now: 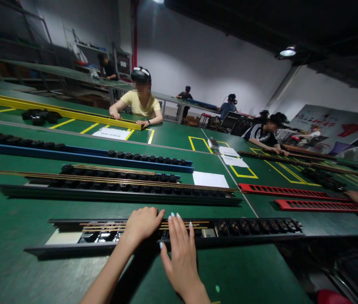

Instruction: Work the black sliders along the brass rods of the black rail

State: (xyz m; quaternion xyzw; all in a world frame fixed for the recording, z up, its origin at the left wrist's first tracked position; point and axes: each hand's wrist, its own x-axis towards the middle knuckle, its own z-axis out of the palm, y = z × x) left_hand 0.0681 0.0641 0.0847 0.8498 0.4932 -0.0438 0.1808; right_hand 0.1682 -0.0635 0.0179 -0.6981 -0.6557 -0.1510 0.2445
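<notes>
In front of me on the green table lies a long black channel rail (68, 251) holding a row of black parts (248, 226). Thin brass-coloured rods (103, 228) run lengthwise on top of these parts. My left hand (142, 226) reaches over the middle of the rail with its fingers bent down. Its fingertips are mostly hidden, so what they grip does not show. Right beside it, my right hand (180, 253) rests flat across the rail and rods, fingers stretched out and the thumb apart. A pale block (208, 232) sits in the rail just right of that hand.
Behind lies another black rail (134, 197) with long rods, then a blue rail (166, 165) with black parts. Red slotted strips (292, 192) lie to the right. A person in a yellow shirt (142, 103) handles a yellow rail (103, 117) across the table. Another person's hand (357, 197) is at far right.
</notes>
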